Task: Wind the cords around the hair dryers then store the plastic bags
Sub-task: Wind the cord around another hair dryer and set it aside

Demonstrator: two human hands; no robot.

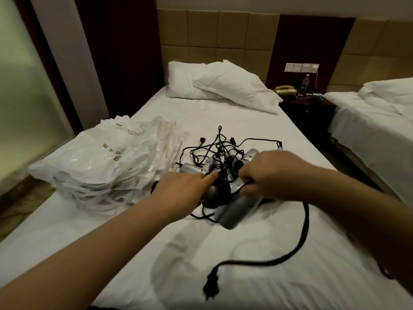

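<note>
Gripping one hair dryer (232, 212): right hand (271, 175) fingers curled; left hand (181, 193) forefinger outstretched.

Silver hair dryers (230, 212) lie heaped mid-bed, tangled in loose black cords (214, 148). One dryer's cord (305, 229) trails toward the bed's foot, ending in a plug (211, 285) flat on the sheet. Just left of the heap sits a crumpled stack of translucent white plastic bags (100, 162), some printed with gold lettering.
</note>
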